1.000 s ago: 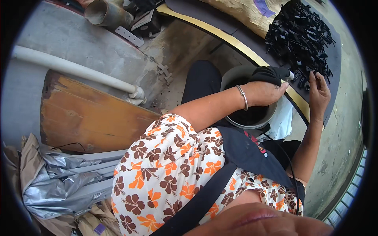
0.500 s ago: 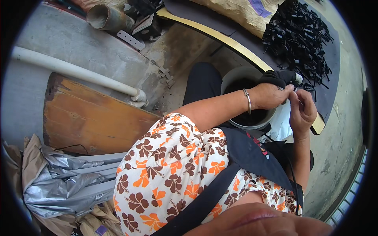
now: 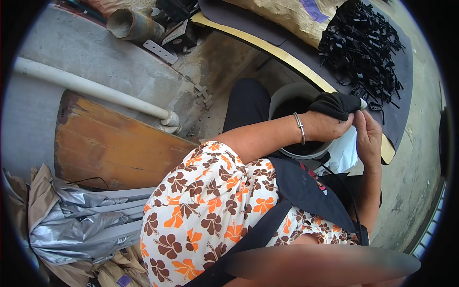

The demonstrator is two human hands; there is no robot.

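My left hand (image 3: 329, 125), with a metal bangle at its wrist, is closed close to the table edge. Black cloth (image 3: 337, 105), apparently a finger covering or part of a glove, wraps its fingers, and a white tip (image 3: 363, 103) shows at the end. My right hand (image 3: 368, 136) is bare and meets the left at the fingertips, thumb and fingers pinched together. Whatever lies between the two hands is too small or hidden to name. Just beyond them a heap of small black plastic pieces (image 3: 361, 45) lies on the dark tabletop (image 3: 401, 91).
Below my left forearm stands a grey bucket (image 3: 279, 103) with a dark inside. A white plastic bag (image 3: 345, 152) hangs beside it. Brown paper (image 3: 287, 16) lies on the table. Leftward are a wooden board (image 3: 114, 143), a white pipe (image 3: 91, 86) and silver sheeting (image 3: 86, 229).
My left hand has turned, so more of the black cloth shows. The right hand has shifted slightly left and down, its fingers straighter beside the left fingertips. The heap looks the same.
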